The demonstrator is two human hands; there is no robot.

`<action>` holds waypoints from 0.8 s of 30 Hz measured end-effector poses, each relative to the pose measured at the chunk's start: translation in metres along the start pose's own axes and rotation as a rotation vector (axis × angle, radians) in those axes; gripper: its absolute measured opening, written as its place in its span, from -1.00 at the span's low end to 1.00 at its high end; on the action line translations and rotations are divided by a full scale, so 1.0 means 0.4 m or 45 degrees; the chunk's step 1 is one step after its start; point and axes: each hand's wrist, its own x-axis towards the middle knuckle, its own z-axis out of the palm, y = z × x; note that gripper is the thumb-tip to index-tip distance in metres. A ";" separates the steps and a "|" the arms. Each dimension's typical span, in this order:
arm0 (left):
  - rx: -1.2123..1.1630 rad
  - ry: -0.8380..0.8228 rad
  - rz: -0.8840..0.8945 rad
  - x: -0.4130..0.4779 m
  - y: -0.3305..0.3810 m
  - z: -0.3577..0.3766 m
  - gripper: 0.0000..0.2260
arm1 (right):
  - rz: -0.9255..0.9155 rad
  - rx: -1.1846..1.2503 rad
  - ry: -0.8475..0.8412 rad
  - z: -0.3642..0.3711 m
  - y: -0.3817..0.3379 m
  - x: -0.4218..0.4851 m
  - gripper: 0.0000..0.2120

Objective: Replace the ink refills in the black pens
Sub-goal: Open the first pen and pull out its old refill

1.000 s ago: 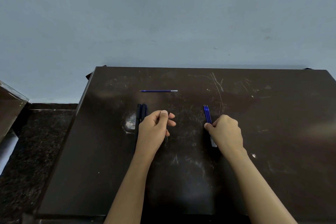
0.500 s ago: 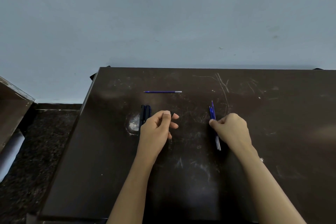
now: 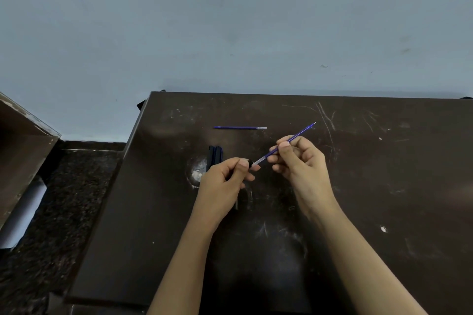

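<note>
My left hand (image 3: 225, 179) grips a black pen barrel (image 3: 250, 162), most of it hidden inside the fist. My right hand (image 3: 299, 161) pinches a blue ink refill (image 3: 300, 133) that slants up to the right. The refill's clear lower end meets the barrel's opening at my left thumb. A pair of black pens (image 3: 215, 155) lies on the table just beyond my left hand. A single blue refill (image 3: 239, 127) lies crosswise farther back. The other refills that lay on the right are not visible.
The dark scratched table (image 3: 384, 186) stands against a pale blue wall. A lower speckled stone counter (image 3: 64, 212) lies to the left, with a brown wooden box (image 3: 23, 151) and a white roll (image 3: 23, 215) at its far left edge.
My right hand has lifted one blue refill off the table and carried it left, bringing its end to the pen barrel in my left hand. My left hand stayed in place.
</note>
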 end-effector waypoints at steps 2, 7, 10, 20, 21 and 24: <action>-0.006 0.003 0.005 0.001 -0.002 -0.005 -0.76 | -0.014 0.045 0.032 0.001 0.002 0.003 -0.90; 0.004 -0.007 0.015 -0.005 -0.005 -0.022 -0.76 | -0.025 0.012 0.021 0.003 0.010 0.005 -0.90; 0.074 -0.005 0.014 -0.007 -0.008 -0.035 -0.76 | -0.039 -0.047 -0.027 0.016 0.019 0.003 -0.90; 0.165 0.004 -0.024 -0.011 -0.004 -0.070 -0.77 | -0.055 -0.010 0.007 0.055 0.049 0.001 -0.86; 0.178 0.007 -0.025 -0.013 -0.003 -0.073 -0.77 | -0.045 -0.002 0.007 0.058 0.051 0.001 -0.87; 0.208 -0.004 -0.029 -0.017 -0.002 -0.080 -0.76 | -0.001 0.029 0.005 0.065 0.059 -0.001 -0.88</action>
